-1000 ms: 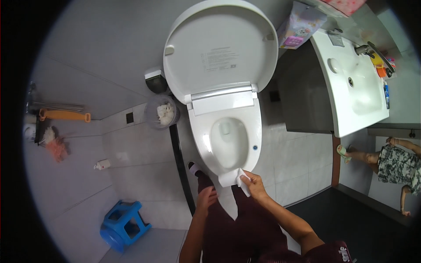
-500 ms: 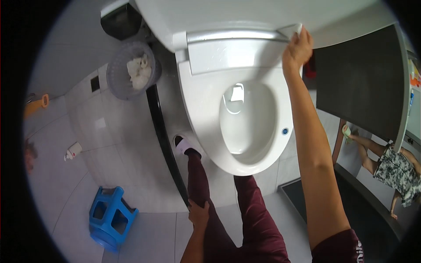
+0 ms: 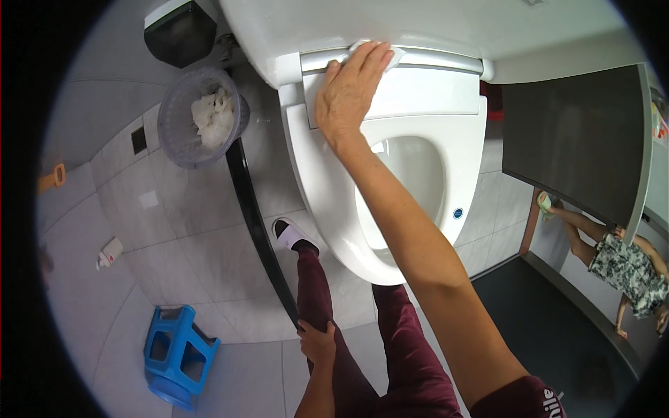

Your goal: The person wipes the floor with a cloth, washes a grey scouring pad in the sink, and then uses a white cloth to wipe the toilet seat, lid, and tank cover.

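A white toilet (image 3: 317, 188) stands in front of me with its lid raised and its seat down. My right hand (image 3: 352, 90) reaches across the bowl. Its fingers press a folded white tissue (image 3: 397, 56) onto the silver bar (image 3: 446, 60) along the hinge, left of the bar's middle. The palm and fingers cover most of the tissue. Lower down, my left hand (image 3: 318, 341) grips my left leg (image 3: 315, 292) near the knee. That leg is in dark red trousers.
On the left are a clear bin (image 3: 167, 125) with crumpled tissue inside, a black floor strip (image 3: 254, 202), a small white bottle (image 3: 109, 252) and a blue stool (image 3: 171, 348). At right, a dark panel (image 3: 571, 139) stands beside a black mat (image 3: 557, 327); a person (image 3: 627, 272) is beyond it.
My right hand has moved left along the silver bar with the white tissue, from its right end to left of its middle. My left hand stays on the leg. The view has shifted slightly.
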`<state>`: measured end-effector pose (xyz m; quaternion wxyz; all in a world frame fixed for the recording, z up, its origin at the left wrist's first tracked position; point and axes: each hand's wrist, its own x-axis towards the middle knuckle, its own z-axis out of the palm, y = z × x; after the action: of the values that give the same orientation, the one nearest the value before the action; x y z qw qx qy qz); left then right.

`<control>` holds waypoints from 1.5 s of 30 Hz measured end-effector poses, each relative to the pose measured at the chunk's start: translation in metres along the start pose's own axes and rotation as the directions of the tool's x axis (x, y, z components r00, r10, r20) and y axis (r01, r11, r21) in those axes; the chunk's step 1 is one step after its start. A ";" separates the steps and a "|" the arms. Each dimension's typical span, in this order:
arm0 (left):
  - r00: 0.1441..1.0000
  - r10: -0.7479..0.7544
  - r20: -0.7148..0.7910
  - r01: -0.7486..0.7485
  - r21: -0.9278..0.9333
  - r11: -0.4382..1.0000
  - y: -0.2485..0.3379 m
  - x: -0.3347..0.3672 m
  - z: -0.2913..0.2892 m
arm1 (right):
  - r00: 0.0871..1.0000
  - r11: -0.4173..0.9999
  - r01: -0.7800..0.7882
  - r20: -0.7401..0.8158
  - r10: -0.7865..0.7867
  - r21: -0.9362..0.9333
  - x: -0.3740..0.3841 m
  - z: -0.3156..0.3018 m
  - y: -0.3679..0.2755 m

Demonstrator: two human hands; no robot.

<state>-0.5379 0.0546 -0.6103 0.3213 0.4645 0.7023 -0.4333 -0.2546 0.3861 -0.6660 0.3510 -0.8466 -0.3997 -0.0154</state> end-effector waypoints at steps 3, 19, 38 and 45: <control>1.000 0.001 -0.005 -0.001 0.037 0.999 0.006 -0.002 -0.005 | 0.994 0.992 0.106 0.001 -0.106 0.072 -0.021 0.008 -0.018; 0.996 0.062 -0.068 -0.058 0.068 0.996 0.012 -0.005 0.003 | 0.999 0.999 0.044 -0.011 -0.044 -0.006 0.023 -0.115 0.162; 0.999 0.038 -0.024 -0.038 0.022 0.999 0.006 -0.001 0.000 | 0.841 0.903 0.430 0.369 -0.397 -0.009 -0.057 -0.032 0.021; 0.998 0.055 -0.038 -0.053 0.043 0.998 0.005 -0.005 0.004 | 0.570 0.752 0.632 0.546 -0.614 0.186 -0.079 -0.048 0.028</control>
<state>-0.5310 0.0505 -0.6093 0.3094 0.4983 0.6864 -0.4299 -0.2772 0.2924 -0.6704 0.1722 -0.6194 -0.7576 0.1126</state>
